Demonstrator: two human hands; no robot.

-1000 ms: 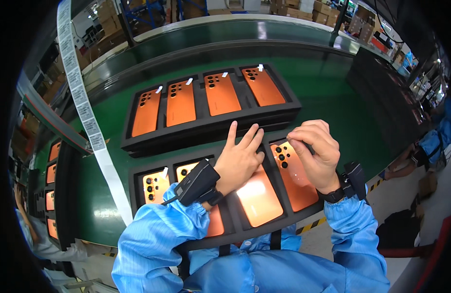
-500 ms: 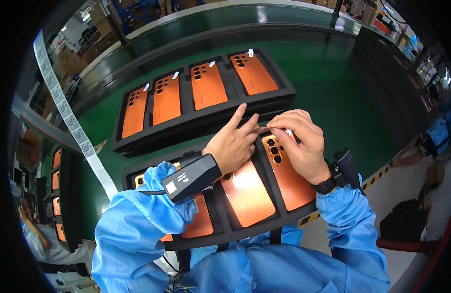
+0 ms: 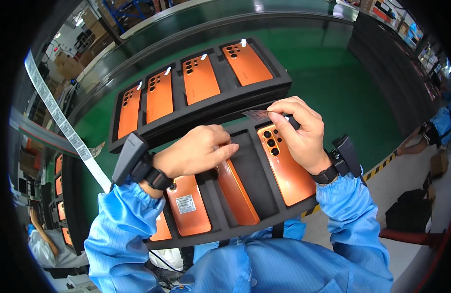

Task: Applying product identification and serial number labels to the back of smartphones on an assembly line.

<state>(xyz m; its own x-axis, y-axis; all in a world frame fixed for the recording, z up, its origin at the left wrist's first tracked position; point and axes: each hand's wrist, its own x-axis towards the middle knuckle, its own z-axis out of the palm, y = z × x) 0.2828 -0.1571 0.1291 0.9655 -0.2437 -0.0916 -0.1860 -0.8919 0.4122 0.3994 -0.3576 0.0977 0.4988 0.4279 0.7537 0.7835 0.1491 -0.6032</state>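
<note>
My left hand [image 3: 198, 149] is closed around the top end of an orange phone [image 3: 239, 198]. That phone is tilted up on its long edge in its slot of the near black foam tray [image 3: 264, 218]. Between thumb and forefinger, my right hand [image 3: 302, 139] pinches a small clear film [image 3: 256, 115]. Below this hand another orange phone [image 3: 290, 171] lies back up, its dark camera lenses showing. Left of the tilted one, a third phone [image 3: 194, 222] bears a white label [image 3: 187, 204]. My left arm partly covers one more phone [image 3: 160, 228] at the tray's left end.
Beyond the near tray, a second black foam tray [image 3: 206, 108] holds several orange phones with white tabs. Both trays rest on a green belt [image 3: 323, 88]. A long label strip [image 3: 64, 122] hangs at left. Dark stacked trays [image 3: 391, 78] stand at right; other people work at both sides.
My left hand has moved left from beside the right hand and tilted a phone up from lying flat. The right hand has stayed nearly in place; its film now shows clearly.
</note>
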